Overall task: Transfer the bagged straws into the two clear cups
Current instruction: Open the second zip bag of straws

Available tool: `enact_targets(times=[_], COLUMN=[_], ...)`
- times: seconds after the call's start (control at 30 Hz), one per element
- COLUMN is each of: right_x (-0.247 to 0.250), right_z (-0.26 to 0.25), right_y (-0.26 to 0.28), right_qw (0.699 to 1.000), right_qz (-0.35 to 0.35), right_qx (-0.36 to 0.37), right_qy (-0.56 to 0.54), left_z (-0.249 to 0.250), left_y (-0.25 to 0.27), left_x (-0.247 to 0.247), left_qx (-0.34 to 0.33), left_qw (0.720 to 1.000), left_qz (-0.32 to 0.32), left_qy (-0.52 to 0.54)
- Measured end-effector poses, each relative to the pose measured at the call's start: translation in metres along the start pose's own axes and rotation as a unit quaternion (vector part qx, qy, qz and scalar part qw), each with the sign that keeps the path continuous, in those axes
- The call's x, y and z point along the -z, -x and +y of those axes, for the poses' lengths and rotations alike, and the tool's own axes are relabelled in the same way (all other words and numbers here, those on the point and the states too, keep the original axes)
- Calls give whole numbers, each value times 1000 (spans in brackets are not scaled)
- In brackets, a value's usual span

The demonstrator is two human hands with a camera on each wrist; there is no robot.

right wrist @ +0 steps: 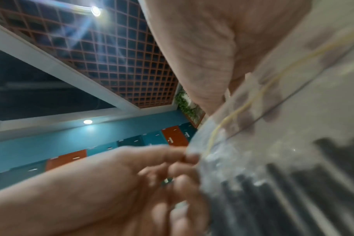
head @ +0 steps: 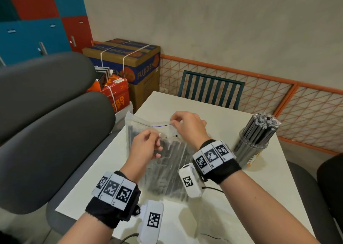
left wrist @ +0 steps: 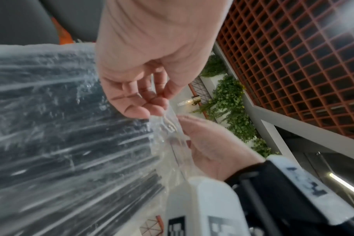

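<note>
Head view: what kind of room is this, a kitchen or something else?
Probably an office or staff break room, not a kitchen: colourful lockers, strapped cardboard boxes with reams of copy paper, and padded chairs beside a white table.

Left hand (left wrist: 144,67) top center, fingertips pinching clear bag (left wrist: 71,127) edge at mid-frame; right hand (left wrist: 210,146) pinches same edge from lower right. Black straws (left wrist: 115,161) inside bag, left half. Blurry.

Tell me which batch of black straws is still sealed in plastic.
The flat batch in the clear bag between both hands, its top edge pinched by the fingers. The other batch stands upright in the cup at right.
</note>
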State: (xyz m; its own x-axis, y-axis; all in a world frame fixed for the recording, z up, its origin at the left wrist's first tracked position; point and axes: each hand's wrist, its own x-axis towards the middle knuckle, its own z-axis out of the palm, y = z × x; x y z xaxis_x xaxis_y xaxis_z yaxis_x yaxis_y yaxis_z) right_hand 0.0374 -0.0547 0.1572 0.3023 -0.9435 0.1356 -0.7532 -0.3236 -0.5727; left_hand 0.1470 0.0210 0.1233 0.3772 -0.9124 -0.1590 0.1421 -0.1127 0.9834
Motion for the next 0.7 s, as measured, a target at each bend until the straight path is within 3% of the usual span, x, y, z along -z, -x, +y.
enact_targets(times=[0.1,0.23,0.33,0.5,0.7], right_x=[-11,-18,-18,-8,-17], right_z=[-13,-16,-16,-4,-15], right_y=[7,11,11,-2,1], right_qw=[999,998,998,999,999], right_qz=[-25,-17,-14,27,-31], right_qx=[40,53,54,-22,29], right_qy=[2,-4,-2,-37,-21], left_z=[3,10,12,2,1], left_y=[-2,-20,-25,-6,-5], left_x=[-3,10,18,21,21], left_qx=[-17,-29,-30,-25,-39], left_qw=[1000,995,996,997,994], left_qz=[13,96,80,70,98], left_qy=[-12,-24,-27,13,-36])
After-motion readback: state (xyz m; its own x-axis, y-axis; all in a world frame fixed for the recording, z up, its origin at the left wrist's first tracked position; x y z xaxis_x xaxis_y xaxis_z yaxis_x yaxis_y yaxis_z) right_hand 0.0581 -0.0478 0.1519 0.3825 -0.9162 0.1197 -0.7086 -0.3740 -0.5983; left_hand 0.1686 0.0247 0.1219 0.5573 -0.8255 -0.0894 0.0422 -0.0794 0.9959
